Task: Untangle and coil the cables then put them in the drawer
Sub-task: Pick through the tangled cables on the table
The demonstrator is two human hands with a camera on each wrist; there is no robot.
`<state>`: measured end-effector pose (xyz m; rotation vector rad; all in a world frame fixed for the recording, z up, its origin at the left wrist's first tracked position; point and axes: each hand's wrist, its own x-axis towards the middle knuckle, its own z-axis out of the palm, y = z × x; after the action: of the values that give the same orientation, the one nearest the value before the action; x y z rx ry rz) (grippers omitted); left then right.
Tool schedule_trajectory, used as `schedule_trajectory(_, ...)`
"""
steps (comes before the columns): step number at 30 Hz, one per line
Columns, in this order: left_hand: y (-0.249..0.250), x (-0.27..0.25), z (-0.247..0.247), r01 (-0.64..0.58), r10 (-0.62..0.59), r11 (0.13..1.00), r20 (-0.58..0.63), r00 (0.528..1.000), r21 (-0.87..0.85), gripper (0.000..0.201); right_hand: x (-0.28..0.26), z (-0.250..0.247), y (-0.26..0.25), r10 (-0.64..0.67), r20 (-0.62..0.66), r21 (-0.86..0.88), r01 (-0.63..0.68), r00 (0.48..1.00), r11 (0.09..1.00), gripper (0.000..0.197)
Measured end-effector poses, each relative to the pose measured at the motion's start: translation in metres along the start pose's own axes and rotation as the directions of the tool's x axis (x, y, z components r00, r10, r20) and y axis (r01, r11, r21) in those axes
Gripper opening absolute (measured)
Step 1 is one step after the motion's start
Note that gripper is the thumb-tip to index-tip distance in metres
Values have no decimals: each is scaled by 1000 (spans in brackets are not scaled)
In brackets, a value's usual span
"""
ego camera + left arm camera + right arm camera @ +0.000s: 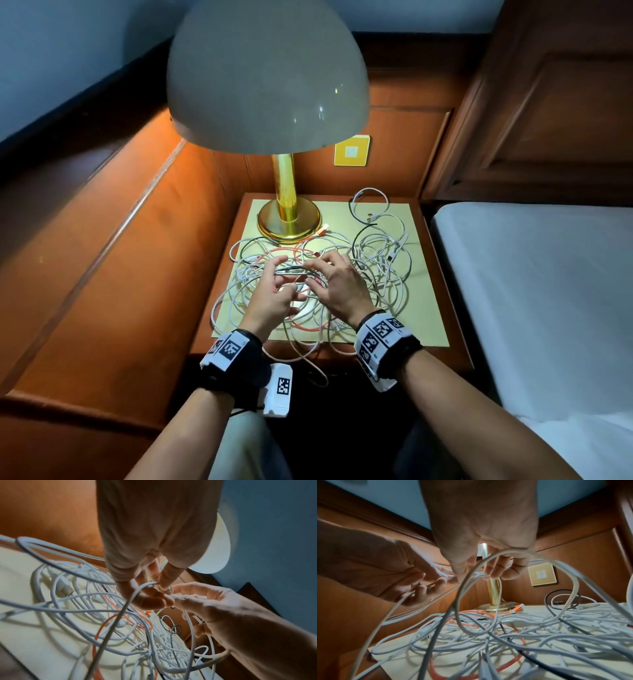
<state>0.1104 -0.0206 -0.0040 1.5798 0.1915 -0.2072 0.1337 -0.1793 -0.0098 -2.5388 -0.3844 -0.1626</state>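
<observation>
Cables [373,260] sprawl tangled across the worktop [424,308] at centre frame. We pinch one white cable [291,270] between left hand [270,298] and right hand [339,287], fingers curled round it.

Bench [455,346]: a small brown wooden bedside top, set between a padded orange-brown panel and a bed.
Mat [421,308]: a pale yellow sheet that covers most of the bench top.
Lamp [289,219]: its round brass base stands at the mat's far left corner.
Cables [383,260]: a loose tangle of white, orange and black leads spread over the mat, some loops hanging over the near edge.
</observation>
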Motion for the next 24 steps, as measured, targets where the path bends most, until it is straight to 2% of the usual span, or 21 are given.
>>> schedule_trajectory(2, 0, 0, -1, -12, 12, 1000, -17, 1000, 20, 49, 1, 3, 0, -18, -17, -16, 18, 1000, 1000, 26)
schedule_trajectory(4, -3, 0, -3, 0, 0, 1000, -44, 999, 21, 47, 3, 2, 2, -32, -64, 49, 35, 997, 998, 19)
schedule_trajectory(8, -10, -1, -8, -16, 25, 997, -113, 993, 75, 52, 10, -7, 10, 78, -168, 214, -41, 983, 976, 17)
schedule_trajectory(12, -8, -6, -11, -71, 88, 976, -72, 994, 204, 64, 18, -14, 19, 158, -220, 211, -112, 963, 971, 19)
schedule_trajectory(14, -6, -12, -12, -83, 93, 972, -34, 995, 222, 54, 22, -14, 22, 211, -216, 224, -162, 953, 961, 21)
schedule_trajectory(18, -4, -24, -15, -86, 88, 980, -7, 996, 181, 33, 29, -17, 23, 220, -80, 282, -190, 972, 940, 36)
schedule_trajectory(20, -2, -28, -16, -76, 78, 989, -13, 997, 123, 33, 27, -25, 19, 208, -100, 347, -162, 973, 924, 38)
schedule_trajectory(22, 0, -30, -19, -67, 68, 996, -21, 997, 61, 34, 23, -37, 17, 223, -159, 375, -150, 962, 915, 30)
schedule_trajectory(24, 3, -33, -21, -66, 67, 998, -42, 997, 26, 35, 14, -50, 20, 254, -154, 374, -182, 955, 910, 22)
